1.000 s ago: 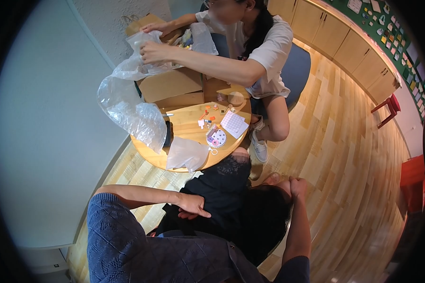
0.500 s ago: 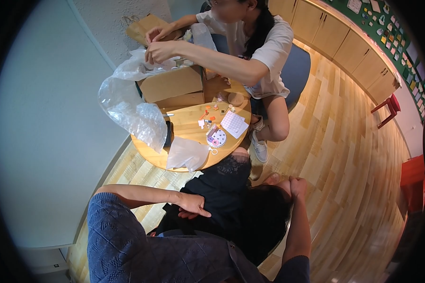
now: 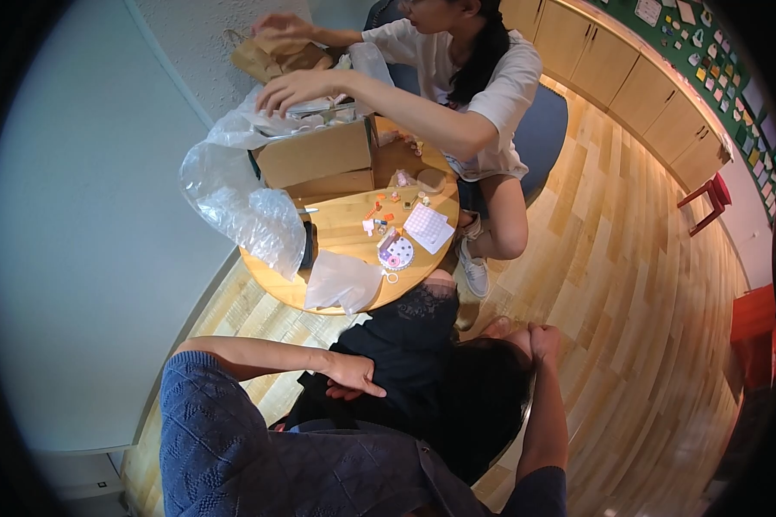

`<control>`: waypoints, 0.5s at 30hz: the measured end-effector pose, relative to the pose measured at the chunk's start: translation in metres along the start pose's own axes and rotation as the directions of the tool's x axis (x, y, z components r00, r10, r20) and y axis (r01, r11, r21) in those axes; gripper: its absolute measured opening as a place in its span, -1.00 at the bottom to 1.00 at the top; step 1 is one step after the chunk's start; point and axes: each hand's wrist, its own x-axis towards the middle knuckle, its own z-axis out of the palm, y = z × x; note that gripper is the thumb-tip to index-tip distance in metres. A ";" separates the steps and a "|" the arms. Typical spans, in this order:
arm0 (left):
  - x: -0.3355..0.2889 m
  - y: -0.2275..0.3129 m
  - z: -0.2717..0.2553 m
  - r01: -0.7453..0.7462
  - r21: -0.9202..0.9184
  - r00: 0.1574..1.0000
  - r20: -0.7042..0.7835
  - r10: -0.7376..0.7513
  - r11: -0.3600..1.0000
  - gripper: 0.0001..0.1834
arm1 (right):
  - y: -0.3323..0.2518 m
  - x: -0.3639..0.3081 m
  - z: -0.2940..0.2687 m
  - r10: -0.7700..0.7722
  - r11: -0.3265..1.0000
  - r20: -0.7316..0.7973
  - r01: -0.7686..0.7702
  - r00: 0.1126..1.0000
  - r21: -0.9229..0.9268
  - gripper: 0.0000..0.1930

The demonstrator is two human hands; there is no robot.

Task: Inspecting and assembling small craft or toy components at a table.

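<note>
My left hand (image 3: 353,377) lies flat on the black fabric (image 3: 397,345) over my lap, fingers stretched to the right and holding nothing. My right hand (image 3: 543,339) is raised at the right edge of a mass of dark hair (image 3: 483,405), fingers curled; I cannot tell whether it grips anything. Both arms are in a blue knit sleeve (image 3: 233,439). Beyond my knees stands a round wooden table (image 3: 345,234). Another person (image 3: 483,77) sits across it, with one hand (image 3: 306,86) over a cardboard box (image 3: 315,155) and the other on a brown paper bag (image 3: 276,53).
Clear plastic wrap (image 3: 241,207) spills off the table's left side, and a white plastic bag (image 3: 341,280) lies at its near edge. A checked paper (image 3: 428,226), a round pink piece (image 3: 397,252) and small bits lie on top. A red stool (image 3: 707,202) and cabinets (image 3: 629,86) stand on the right.
The other person's hands have shifted over the box, one going back to the paper bag. My own hands have stayed where they were.
</note>
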 end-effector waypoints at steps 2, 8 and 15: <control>-0.001 0.001 0.000 -0.002 0.002 1.000 0.001 0.002 1.000 -0.22 | -0.003 -0.001 -0.004 0.029 0.999 0.024 -0.029 0.999 -0.033 -0.58; 0.002 -0.003 0.000 -0.008 0.009 1.000 0.007 0.008 1.000 -0.22 | -0.008 -0.005 -0.005 0.020 1.000 0.010 -0.020 1.000 -0.018 -0.61; 0.000 -0.001 0.000 -0.003 0.015 1.000 0.006 0.003 1.000 -0.22 | -0.012 -0.009 -0.009 0.025 0.999 0.019 -0.025 1.000 -0.026 -0.60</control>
